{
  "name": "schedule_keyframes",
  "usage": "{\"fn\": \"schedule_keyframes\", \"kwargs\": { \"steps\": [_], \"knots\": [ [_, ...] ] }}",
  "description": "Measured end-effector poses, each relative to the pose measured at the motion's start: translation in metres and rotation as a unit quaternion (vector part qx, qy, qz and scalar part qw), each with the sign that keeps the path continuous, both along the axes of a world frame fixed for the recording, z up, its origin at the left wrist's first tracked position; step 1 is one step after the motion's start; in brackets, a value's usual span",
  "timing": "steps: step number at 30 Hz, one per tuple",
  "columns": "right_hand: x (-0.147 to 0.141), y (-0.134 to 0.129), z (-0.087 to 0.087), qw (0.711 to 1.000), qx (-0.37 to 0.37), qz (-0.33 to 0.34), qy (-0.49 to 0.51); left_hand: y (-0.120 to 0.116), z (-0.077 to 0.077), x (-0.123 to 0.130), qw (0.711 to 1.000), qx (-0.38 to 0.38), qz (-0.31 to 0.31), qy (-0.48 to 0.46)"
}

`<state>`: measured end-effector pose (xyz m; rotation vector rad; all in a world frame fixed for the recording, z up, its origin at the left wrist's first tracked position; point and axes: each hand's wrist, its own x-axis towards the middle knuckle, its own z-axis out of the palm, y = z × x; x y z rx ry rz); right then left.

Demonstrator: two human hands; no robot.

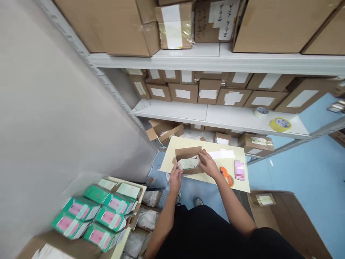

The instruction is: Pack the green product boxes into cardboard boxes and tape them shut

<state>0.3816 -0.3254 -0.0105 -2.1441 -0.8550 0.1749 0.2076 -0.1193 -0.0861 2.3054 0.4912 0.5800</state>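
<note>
While both bare forearms reach fwd, the L forearm [165,212] fairly straight and the R forearm [230,196] slanting inward, I see green boxes [107,212] w/ pink panels in rows at the person's L, and a big cardbd box [296,216] at R on the blue floor [302,162]. Ahead is a pale yellow table [169,154]; on its R half sit an orange tape dispenser [225,174], a blurred pink item [239,170] and white paper [225,154]. Beyond, a white metal rack [188,64] is packed w/ brown boxes [192,97], many w/ white labels; a white tape roll [261,112] and a yellow tape roll [280,124] lie at R on its mid shelf [194,110].

As for the hands, they're apart, at opp. ends of an open brown carton [187,152] on the table's L half, a small pale-green box [190,163] inside it. L hand [175,177], fingers part bent, touches the carton's near L corner; R hand [208,164] curls over its R end, nr the small box. Can't tell if either grips firmly.
</note>
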Motion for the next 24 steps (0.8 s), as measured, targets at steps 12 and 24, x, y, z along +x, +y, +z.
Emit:
{"fn": "schedule_keyframes", "kwargs": {
  "steps": [12,24],
  "knots": [
    [-0.005,0.011,-0.046,0.976,-0.103,-0.149,0.117,0.091,-0.039,0.104,0.963,0.032,-0.186,0.191],
    [-0.008,0.041,-0.093,0.929,-0.201,-0.236,0.201,0.089,-0.024,0.167,0.837,0.167,-0.368,0.368]
  ]
}}
